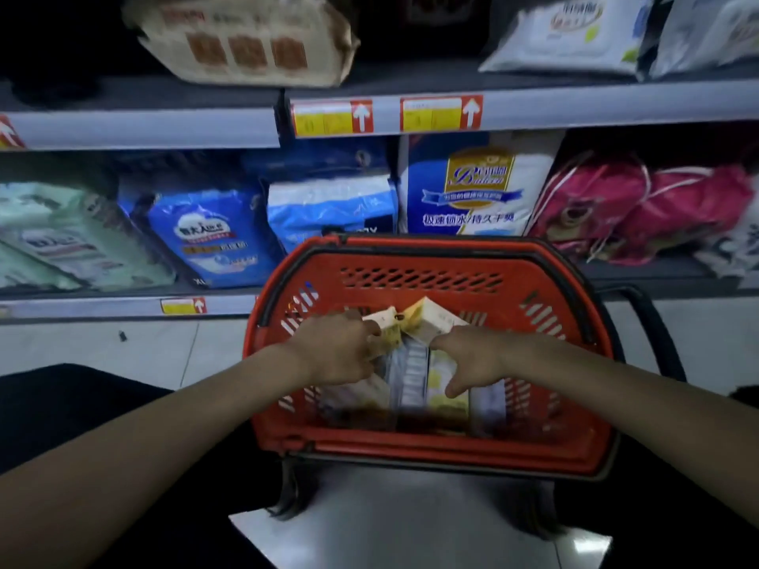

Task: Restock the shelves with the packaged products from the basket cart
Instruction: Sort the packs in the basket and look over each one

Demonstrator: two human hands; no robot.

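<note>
Down inside the red basket [427, 256], packaged boxes [410, 375] stand packed on end. Both hands reach into it. The left hand [336, 351] curls its fingers round a yellow-and-white box [390, 327] tilted up above the rest, and the right hand [472, 357] grips a pale box [433, 320] touching it. Behind the basket, blue packs [205, 236] and a white-and-blue pack [472, 186] sit on the shelf [102, 308]; pink bags [640, 207] lie behind its right corner.
</note>
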